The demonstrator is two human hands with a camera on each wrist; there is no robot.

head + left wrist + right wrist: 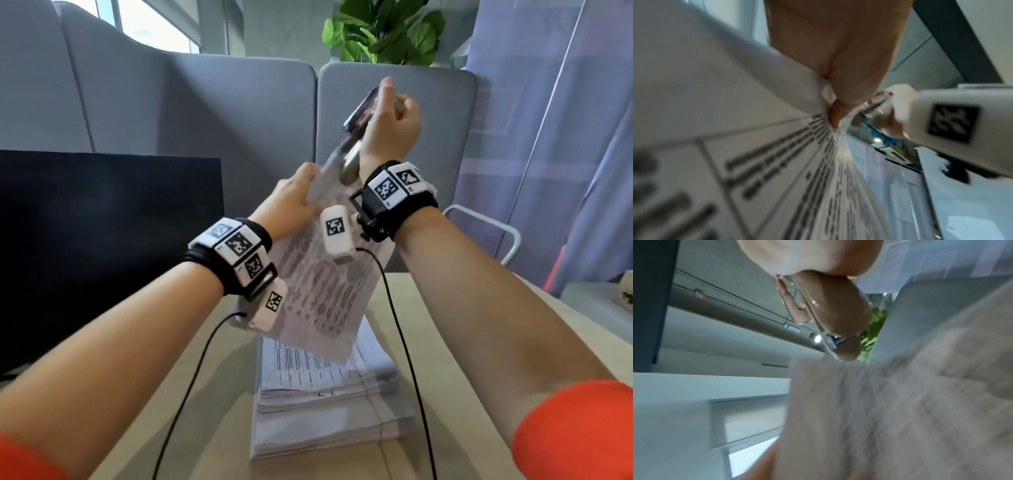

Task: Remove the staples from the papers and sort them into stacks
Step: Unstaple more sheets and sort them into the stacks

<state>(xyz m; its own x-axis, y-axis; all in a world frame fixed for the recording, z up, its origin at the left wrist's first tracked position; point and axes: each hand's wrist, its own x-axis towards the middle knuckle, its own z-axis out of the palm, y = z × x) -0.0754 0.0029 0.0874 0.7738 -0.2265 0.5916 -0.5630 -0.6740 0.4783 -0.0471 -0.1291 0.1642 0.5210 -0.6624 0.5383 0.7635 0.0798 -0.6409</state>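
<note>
Gripping the upper corner of a printed sheaf of papers (318, 274), the left hand (294, 202) holds it lifted off the table (479, 325), its thumb and fingers pinched on the paper's edge, as the left wrist view shows up close. The right hand (394, 126) is raised above that corner, fingers clenched round a staple remover (359, 113) whose dark handle shows beside the thumb and whose metal end points down to the top of the held papers; whether it touches a staple is lost in blur. In the right wrist view the thumb lies along the shiny tool. No box or tray shows in these views; the only pile is a thick stack of papers (329, 404) lying on the table just below the lifted sheaf, its sheets a little uneven. A black screen (102, 240) stands at the left, grey padded panels (239, 113) behind, a green plant (383, 31) above them, and a white chair frame (507, 240) at the right. Thin black cables (404, 342) run from the wrist cameras across the stack, partly crossing it.
</note>
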